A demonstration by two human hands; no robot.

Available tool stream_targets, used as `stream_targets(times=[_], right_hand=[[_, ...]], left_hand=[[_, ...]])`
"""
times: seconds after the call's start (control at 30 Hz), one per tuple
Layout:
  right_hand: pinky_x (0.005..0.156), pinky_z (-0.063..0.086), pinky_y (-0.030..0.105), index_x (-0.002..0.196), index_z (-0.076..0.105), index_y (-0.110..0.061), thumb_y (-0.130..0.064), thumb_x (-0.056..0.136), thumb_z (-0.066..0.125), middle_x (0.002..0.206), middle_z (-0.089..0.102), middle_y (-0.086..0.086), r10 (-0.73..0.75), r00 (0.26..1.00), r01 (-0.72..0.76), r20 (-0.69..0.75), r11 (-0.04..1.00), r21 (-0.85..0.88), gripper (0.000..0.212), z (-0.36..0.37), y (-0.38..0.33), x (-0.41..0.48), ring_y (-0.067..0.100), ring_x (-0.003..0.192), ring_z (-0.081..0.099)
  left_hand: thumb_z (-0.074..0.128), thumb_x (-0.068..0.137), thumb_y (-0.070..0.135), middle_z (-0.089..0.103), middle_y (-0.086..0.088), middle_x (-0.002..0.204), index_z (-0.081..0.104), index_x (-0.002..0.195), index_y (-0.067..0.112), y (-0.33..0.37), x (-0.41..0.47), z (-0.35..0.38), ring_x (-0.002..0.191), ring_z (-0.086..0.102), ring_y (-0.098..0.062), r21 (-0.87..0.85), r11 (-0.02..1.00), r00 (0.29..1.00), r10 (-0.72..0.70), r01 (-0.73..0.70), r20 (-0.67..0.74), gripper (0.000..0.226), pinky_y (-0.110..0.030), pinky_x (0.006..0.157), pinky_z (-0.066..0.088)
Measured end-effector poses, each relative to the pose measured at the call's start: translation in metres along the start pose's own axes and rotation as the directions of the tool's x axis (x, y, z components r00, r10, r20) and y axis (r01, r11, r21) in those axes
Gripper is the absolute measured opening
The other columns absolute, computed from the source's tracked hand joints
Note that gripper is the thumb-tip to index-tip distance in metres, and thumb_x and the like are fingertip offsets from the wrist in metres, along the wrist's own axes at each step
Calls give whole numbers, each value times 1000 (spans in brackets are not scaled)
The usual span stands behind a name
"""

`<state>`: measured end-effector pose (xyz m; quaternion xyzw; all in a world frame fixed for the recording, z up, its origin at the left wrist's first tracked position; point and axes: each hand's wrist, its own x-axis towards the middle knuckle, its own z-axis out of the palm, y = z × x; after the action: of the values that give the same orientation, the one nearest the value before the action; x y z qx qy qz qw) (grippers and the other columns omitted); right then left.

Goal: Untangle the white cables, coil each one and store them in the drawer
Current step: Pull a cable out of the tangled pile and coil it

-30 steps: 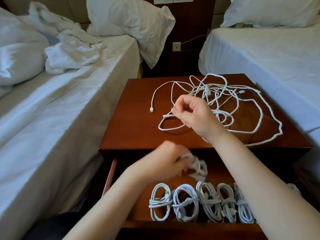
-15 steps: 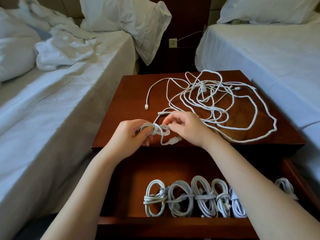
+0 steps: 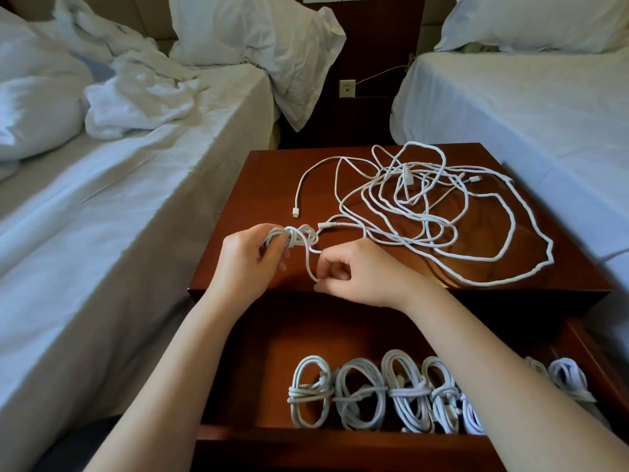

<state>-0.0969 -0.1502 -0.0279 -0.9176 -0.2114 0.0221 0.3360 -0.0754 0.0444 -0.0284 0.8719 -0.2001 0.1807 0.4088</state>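
My left hand (image 3: 250, 255) grips a small coil of white cable (image 3: 299, 236) above the front left of the wooden nightstand top (image 3: 258, 185). My right hand (image 3: 354, 274) pinches the loose tail of that same cable just to the right of the coil. A tangle of white cables (image 3: 425, 206) sprawls over the middle and right of the top. Below, the open drawer (image 3: 272, 356) holds a row of several coiled white cables (image 3: 360, 390); my right forearm hides part of the row.
A bed with rumpled white bedding (image 3: 112, 97) flanks the nightstand on the left, a made bed (image 3: 531, 103) on the right. A loose plug end (image 3: 295, 212) lies on the top near my left hand. A wall socket (image 3: 347, 87) sits behind.
My left hand rose from the drawer to the front edge of the top with the coil. My right hand left the tangle and came down to pinch the coil's tail.
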Motion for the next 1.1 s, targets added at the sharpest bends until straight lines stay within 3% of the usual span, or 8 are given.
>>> stream_targets(times=[0.1,0.27,0.4,0.63,0.77,0.87,1.0,1.1], right_hand=[[64,48,36,73,60,-27,-20,83,66,60,52,-9,-36,999,36,-11,998,-44,14,-3,-2,-2,7,57,48],[59,42,16,85,67,-16,-11,92,59,68,58,-13,-29,980,60,-198,986,154,11,-19,-2,-3,7,62,53],[63,45,13,90,63,-19,-10,95,57,66,57,-21,0,967,67,-253,964,255,12,-23,2,-4,0,59,53],[64,45,12,91,62,-18,-12,95,59,81,63,-4,13,961,74,-274,949,305,9,-21,2,-3,0,66,55],[65,40,10,88,65,-12,-11,94,59,82,61,-2,-17,964,85,-264,965,248,9,-20,2,-3,1,73,53],[69,47,21,83,67,-17,-12,92,62,82,62,-1,-65,982,103,-178,971,214,11,-14,1,-2,9,76,57],[75,50,41,81,65,-26,-21,91,63,82,60,-12,-131,990,131,-55,991,-8,10,5,0,2,10,80,56],[78,50,40,96,69,-23,-31,93,61,98,65,-8,-127,990,117,-68,984,-133,12,10,0,5,15,91,58]], left_hand=[[58,92,6,63,7,61,68,81,11,-4,1,-1,62,62,-5,25,1000,1000,-14,14,-24,15,-7,60,43],[58,92,9,62,9,61,66,81,14,-3,0,-3,57,61,0,13,998,996,-59,58,61,15,-5,58,43],[59,92,12,64,8,68,67,89,15,3,-1,0,58,63,-1,-14,998,981,-56,59,187,9,-8,56,47],[60,91,11,68,2,71,70,92,12,4,-3,2,57,64,-4,-51,998,975,-20,32,220,10,-13,58,51],[59,92,10,63,7,61,67,79,15,0,-3,4,55,61,-3,3,999,993,-38,38,112,16,-9,58,46],[58,92,10,62,7,58,66,75,14,-4,-1,4,52,60,-5,-31,992,992,-121,119,-43,19,-10,56,46],[57,94,12,66,3,63,67,81,14,4,0,6,51,60,-6,-271,941,964,-239,201,-113,17,-17,56,49],[54,96,11,65,-2,66,67,85,9,13,-3,8,55,56,-11,-492,849,964,-258,194,-66,18,-21,55,47]])
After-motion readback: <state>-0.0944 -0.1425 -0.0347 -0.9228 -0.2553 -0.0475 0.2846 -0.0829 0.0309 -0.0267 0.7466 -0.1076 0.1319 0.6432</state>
